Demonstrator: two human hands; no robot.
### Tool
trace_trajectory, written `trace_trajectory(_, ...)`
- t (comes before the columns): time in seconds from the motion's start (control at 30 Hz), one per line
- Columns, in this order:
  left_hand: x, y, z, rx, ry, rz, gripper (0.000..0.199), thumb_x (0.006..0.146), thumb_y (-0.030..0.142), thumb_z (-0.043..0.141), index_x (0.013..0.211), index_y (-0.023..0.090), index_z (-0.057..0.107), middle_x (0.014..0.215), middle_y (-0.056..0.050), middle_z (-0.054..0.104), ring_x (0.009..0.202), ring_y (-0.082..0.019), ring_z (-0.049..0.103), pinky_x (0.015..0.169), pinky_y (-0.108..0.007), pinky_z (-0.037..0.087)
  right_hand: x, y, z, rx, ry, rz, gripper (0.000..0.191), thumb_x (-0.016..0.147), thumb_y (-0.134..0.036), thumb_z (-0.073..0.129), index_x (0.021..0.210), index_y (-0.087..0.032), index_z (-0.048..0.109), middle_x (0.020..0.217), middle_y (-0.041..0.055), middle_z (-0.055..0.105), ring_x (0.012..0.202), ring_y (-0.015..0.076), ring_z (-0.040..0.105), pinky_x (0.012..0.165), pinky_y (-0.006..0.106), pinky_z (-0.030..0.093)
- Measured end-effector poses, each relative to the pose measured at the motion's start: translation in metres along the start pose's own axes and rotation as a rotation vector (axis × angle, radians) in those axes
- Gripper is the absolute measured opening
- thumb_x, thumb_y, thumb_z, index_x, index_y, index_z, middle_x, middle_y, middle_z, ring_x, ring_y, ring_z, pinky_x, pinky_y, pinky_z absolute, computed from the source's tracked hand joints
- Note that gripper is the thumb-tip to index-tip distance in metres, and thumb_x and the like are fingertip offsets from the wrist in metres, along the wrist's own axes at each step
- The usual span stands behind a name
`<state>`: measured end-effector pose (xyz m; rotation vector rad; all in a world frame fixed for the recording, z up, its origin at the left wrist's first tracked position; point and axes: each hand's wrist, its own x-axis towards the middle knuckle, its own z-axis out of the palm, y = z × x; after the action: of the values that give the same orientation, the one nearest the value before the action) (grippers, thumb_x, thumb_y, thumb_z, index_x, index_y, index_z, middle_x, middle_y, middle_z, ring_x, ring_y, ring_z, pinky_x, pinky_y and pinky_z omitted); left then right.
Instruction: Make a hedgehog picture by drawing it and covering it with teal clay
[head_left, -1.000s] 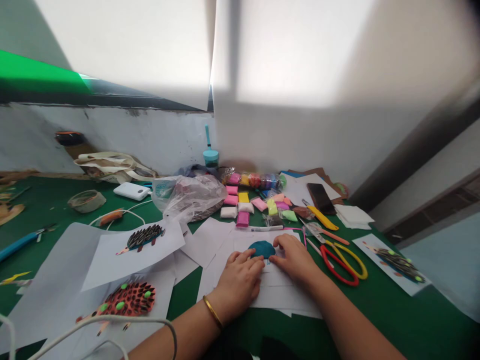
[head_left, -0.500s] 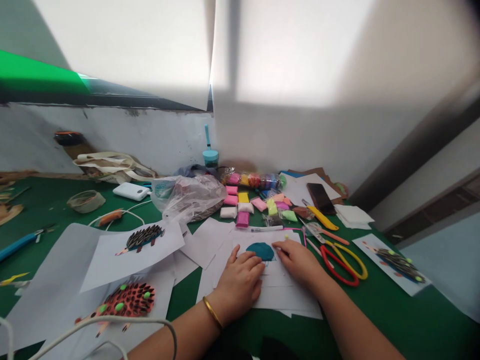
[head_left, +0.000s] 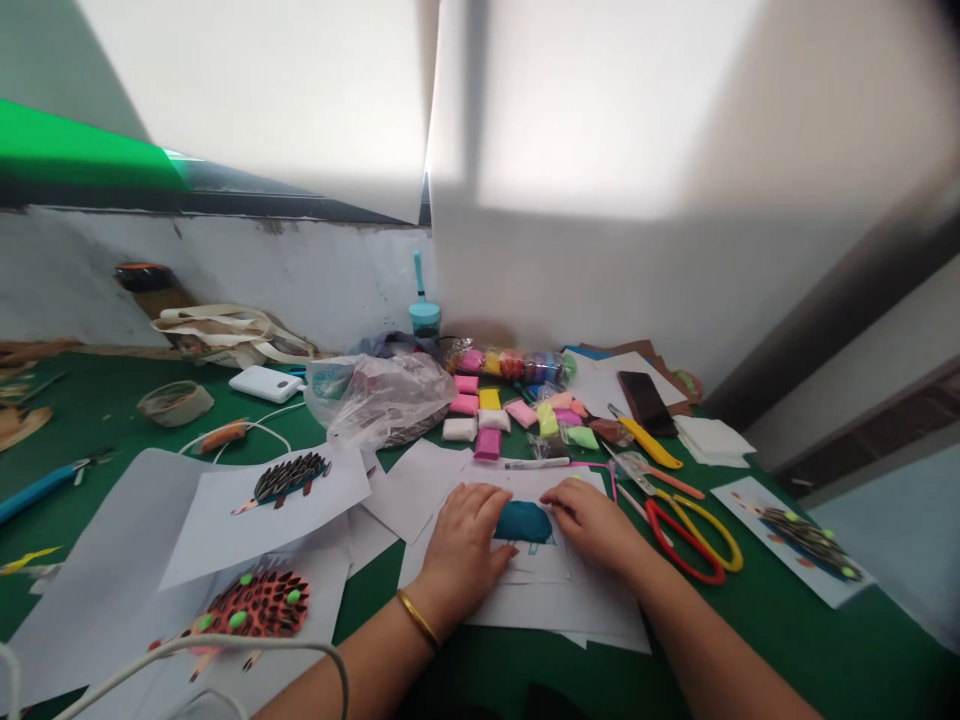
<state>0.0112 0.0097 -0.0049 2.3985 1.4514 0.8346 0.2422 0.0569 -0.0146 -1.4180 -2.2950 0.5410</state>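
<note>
A flat, rounded patch of teal clay [head_left: 523, 522] lies on a white sheet of paper [head_left: 536, 572], over a pencil-like outline with legs showing below it. My left hand [head_left: 466, 532] rests at the patch's left side, fingers stretched out and thumb apart near its lower edge. At the right edge of the patch is my right hand [head_left: 592, 522], its fingers bent and thumb and forefinger a little apart, fingertips at the clay. Neither hand visibly holds anything.
Beyond the paper lie several coloured clay packets [head_left: 489, 422] and a pen [head_left: 537, 463]. To the right are red and yellow scissors [head_left: 686, 540], a cutter knife [head_left: 651, 441], a phone [head_left: 645, 403] and a hedgehog picture [head_left: 795, 540]. Hedgehog pictures [head_left: 291, 478] and a cable [head_left: 225, 640] lie left.
My left hand has shifted left and up, off the clay's lower part, uncovering more of the patch and the drawn legs. My right hand stays at the right edge. The view shifted slightly.
</note>
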Motion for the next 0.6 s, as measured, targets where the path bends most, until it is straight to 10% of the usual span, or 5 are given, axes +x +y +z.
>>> trace_trajectory(0.17,0.004,-0.014,0.006,-0.023,-0.137,-0.058,0.091,0.069,0.022,0.076,0.147,0.023,0.030,0.138,-0.011,0.055,0.133,-0.031,0.044,0.114,-0.056,0.027,0.011,-0.001,0.007,0.062,-0.048,-0.022,0.038,0.082,-0.007,0.046,0.105,-0.021,0.072,0.096,0.0078,0.067,0.095,0.0217,0.061,0.090,0.035,0.047)
trace_trajectory(0.6,0.003,-0.017,0.006,-0.022,-0.229,-0.079,0.081,0.074,0.029,0.075,0.144,0.021,0.036,0.140,-0.011,0.055,0.135,-0.030,0.043,0.117,-0.055,0.023,0.005,0.003,0.014,0.103,-0.033,-0.003,0.044,0.081,-0.009,0.044,0.116,-0.019,0.069,0.102,0.0094,0.064,0.100,0.0229,0.057,0.093,0.037,0.045)
